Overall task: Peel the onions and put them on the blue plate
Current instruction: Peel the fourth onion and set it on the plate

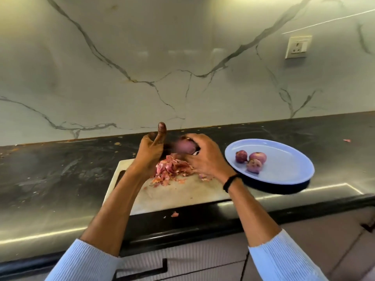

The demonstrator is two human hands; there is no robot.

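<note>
Purple onion (182, 146), blurred, sits gripped in the right hand (205, 157) over the peels (172, 169); left hand (151, 154) has its thumb up, grip unclear.

Black counter (60, 173): cutting board (178, 191), blue plate (284, 169)

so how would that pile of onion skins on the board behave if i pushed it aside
The onion skins look thin and papery, so they are probably very light and floppy. Loose flakes lie apart on the cutting board, so a push would likely scatter them.
</note>
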